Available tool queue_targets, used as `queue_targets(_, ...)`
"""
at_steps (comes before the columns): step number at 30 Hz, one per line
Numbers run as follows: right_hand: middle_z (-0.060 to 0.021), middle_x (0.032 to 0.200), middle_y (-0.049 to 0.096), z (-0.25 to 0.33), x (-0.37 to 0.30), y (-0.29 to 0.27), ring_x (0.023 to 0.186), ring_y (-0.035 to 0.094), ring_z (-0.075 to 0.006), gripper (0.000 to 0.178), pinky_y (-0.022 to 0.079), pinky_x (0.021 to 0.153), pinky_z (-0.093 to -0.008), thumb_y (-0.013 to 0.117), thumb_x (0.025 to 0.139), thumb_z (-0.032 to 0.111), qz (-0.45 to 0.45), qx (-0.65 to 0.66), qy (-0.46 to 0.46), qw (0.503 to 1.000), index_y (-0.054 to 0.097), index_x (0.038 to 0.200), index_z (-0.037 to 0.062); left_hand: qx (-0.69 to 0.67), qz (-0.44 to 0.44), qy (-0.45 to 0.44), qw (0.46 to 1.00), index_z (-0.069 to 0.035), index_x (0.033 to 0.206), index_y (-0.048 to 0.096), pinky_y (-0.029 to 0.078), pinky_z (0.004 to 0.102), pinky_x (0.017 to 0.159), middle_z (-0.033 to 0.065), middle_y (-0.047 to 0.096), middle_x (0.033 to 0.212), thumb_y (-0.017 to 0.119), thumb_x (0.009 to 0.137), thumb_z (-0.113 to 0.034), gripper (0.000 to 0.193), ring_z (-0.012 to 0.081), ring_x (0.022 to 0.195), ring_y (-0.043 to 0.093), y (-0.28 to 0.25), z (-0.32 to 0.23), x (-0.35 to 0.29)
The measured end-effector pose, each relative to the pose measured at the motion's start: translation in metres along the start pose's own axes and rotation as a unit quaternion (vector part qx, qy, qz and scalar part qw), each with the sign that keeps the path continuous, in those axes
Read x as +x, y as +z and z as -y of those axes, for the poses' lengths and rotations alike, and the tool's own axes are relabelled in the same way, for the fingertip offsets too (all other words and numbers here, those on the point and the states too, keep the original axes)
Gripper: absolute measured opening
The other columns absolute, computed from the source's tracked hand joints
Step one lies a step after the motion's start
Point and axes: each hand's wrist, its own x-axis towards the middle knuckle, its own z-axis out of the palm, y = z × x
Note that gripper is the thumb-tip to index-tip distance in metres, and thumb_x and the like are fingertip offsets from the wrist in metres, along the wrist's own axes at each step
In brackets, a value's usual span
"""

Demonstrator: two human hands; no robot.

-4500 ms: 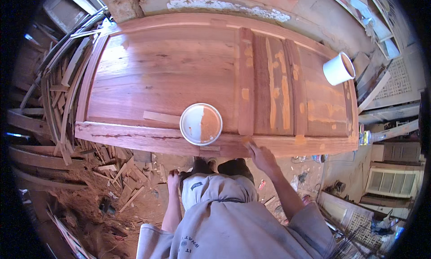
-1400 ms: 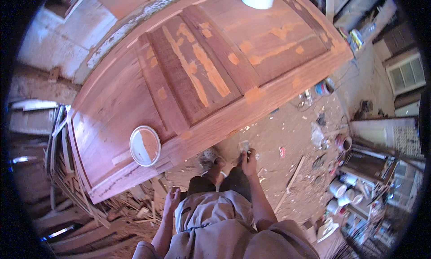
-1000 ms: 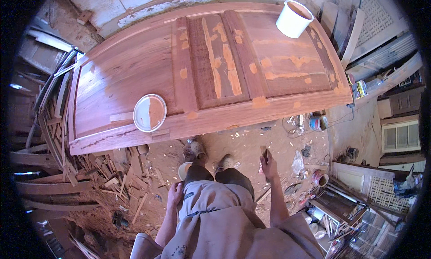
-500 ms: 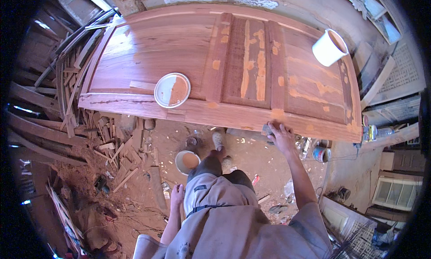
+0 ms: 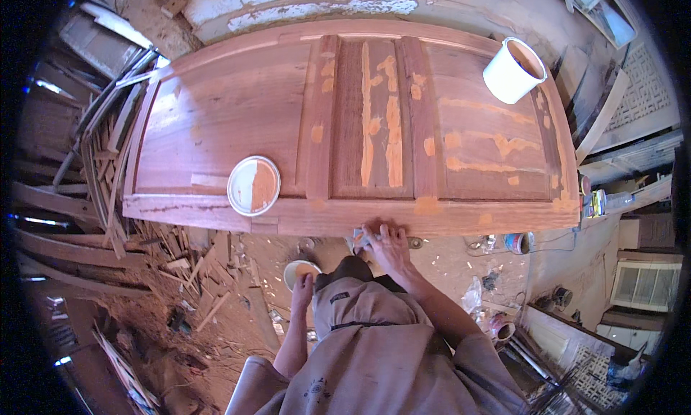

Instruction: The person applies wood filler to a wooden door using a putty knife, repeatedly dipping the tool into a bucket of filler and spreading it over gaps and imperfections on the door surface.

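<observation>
The lid (image 5: pixel 242 186), half covered in orange filler (image 5: pixel 266 187), lies on the door (image 5: pixel 318 145) near its front edge. The left hand (image 5: pixel 304 291) hangs low, fingers curled; any hold cannot be told. The right hand (image 5: pixel 390 249), at that edge, pinches a small tool (image 5: pixel 358 237). Edge filling seems in hand; next calls for steady, even pressure.

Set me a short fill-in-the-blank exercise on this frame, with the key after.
1. The white bucket stands nearer the wooden panel's ____ end.
2. Of that bucket and the round lid, the ____ lies nearer the person.
3. The hand at the panel's near edge is the person's ____ one.

Missing words: right; lid; right.
</observation>
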Motion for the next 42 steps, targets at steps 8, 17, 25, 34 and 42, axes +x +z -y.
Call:
queue_targets(8,-0.024,0.104,0.059,-0.013,0.002,-0.016,0.096,0.061,-0.0453,0.058,0.046,0.09,-0.0526,0.063,0.087,0.046,0.026,0.251,0.036,0.967,0.051,0.137,0.0179,0.047,0.007,0.075,0.996,0.002,0.116,0.059,0.051,0.0369,0.077,0.0141,0.066,0.101,0.052,0.099,-0.036,0.042,0.0251,0.091,0.065,0.017,-0.118,0.027)
queue_targets(17,-0.0208,0.113,0.06,-0.181,0.027,-0.077,0.096,0.063,-0.0395,0.056,0.05,0.085,-0.0492,0.058,0.09,0.047,0.051,0.262,0.137,0.954,0.055,0.13,0.0087,-0.206,-0.15,-0.123,0.959,-0.004,0.117,0.059,0.049,0.0297,0.067,0.0076,0.066,0.102,0.052,0.096,-0.035,0.038,0.0159,0.083,0.062,0.05,-0.033,-0.047)
queue_targets(25,-0.0244,0.109,0.06,-0.395,0.086,-0.188,0.093,0.064,-0.0358,0.037,0.053,0.08,-0.0452,0.052,0.095,0.035,0.046,0.272,0.201,0.94,0.059,0.119,0.0083,-0.276,-0.172,-0.106,0.94,-0.003,0.094,0.06,0.05,0.0301,0.058,0.0105,0.063,0.084,0.052,0.094,-0.028,0.026,0.0187,0.068,0.06,0.237,0.073,-0.134)
queue_targets(34,-0.0281,0.127,0.051,-0.608,0.174,-0.27,0.111,0.058,-0.0433,0.042,0.051,0.089,-0.0502,0.043,0.093,0.015,-0.231,0.056,0.219,0.946,0.047,0.135,0.0103,-0.145,-0.149,-0.118,0.971,-0.002,0.095,0.06,0.051,0.0308,0.059,0.0105,0.063,0.085,0.052,0.094,-0.028,0.027,0.0189,0.069,0.061,0.366,-0.057,-0.166)
queue_targets(42,-0.0151,0.157,0.023,-0.604,0.16,-0.272,0.135,0.042,-0.0333,0.064,0.027,0.114,-0.0528,0.044,0.09,0.004,0.002,0.029,0.203,0.979,0.033,0.149,0.0257,-0.123,-0.189,-0.14,0.964,-0.002,0.097,0.06,0.051,0.0315,0.06,0.0106,0.063,0.085,0.052,0.094,-0.028,0.027,0.0192,0.07,0.061,0.369,-0.082,-0.176)
